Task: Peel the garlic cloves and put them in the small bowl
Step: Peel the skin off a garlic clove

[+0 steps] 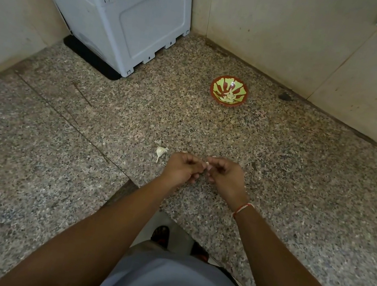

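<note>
Over the speckled granite counter (275,181), both hands meet close together: the left hand (182,168) and the right hand (225,177) have fingers curled inward, pinching a single garlic clove (207,164) between them, only a pale sliver of it showing. Just beside the left hand, the garlic bulb remnant (160,151) lies on the stone. Well beyond, near the back wall, sits the small bowl (228,93), red-rimmed with green pattern, pale peeled cloves (228,96) resting inside. Back left stands a white appliance (120,8).
</note>
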